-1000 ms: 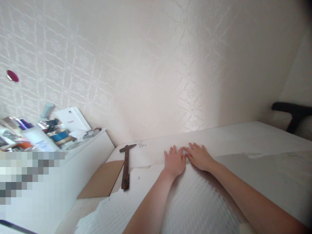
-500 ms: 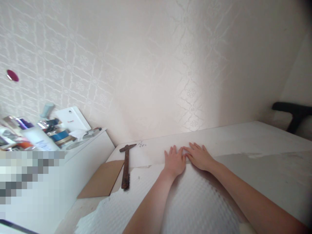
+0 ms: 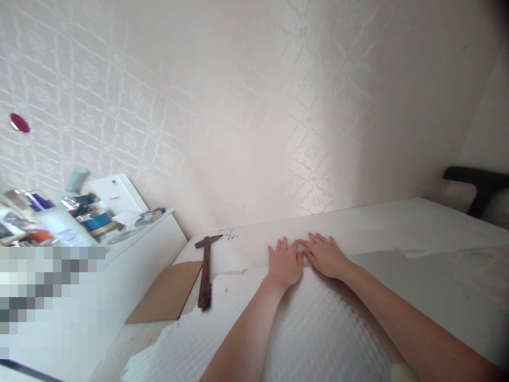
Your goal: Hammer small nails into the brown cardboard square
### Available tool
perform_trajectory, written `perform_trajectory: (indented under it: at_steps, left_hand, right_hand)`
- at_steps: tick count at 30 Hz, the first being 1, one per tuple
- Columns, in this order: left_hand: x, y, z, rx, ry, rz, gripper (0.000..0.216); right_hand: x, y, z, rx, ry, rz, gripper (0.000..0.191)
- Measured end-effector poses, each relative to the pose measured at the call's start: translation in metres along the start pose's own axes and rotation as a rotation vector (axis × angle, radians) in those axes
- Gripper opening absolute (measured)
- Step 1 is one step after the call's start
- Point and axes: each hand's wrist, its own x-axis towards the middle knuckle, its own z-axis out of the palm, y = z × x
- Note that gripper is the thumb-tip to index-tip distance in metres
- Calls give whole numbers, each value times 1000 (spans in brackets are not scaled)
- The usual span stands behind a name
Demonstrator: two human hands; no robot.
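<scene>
My left hand (image 3: 284, 263) lies flat with spread fingers on the white table (image 3: 377, 223), at the far edge of a sheet of bubble wrap (image 3: 318, 329). Right beside it rests my right hand (image 3: 325, 255), palm down, its fingers apart; the two hands meet at the thumbs and forefingers. Neither holds anything. To the left of them a hammer (image 3: 205, 276) with a dark wooden handle lies partly over the bubble wrap. Close to its head is a scatter of several small metal pieces (image 3: 231, 235), too small to name surely.
A brown cardboard piece (image 3: 169, 292) lies left of the hammer. Further left stands a white cabinet (image 3: 155, 254) topped with bottles, a blue tape roll (image 3: 95, 219) and a white box (image 3: 119, 192). A patterned wall (image 3: 238, 132) rises behind the table. A black armrest (image 3: 477, 175) is at right.
</scene>
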Motion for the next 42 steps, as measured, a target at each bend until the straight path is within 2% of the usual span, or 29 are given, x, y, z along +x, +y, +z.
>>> perform_trajectory:
  at_steps: [42]
  left_hand:
    - [-1, 1, -2, 0, -9, -6, 53]
  right_hand:
    - [-1, 0, 1, 5, 4, -4, 51]
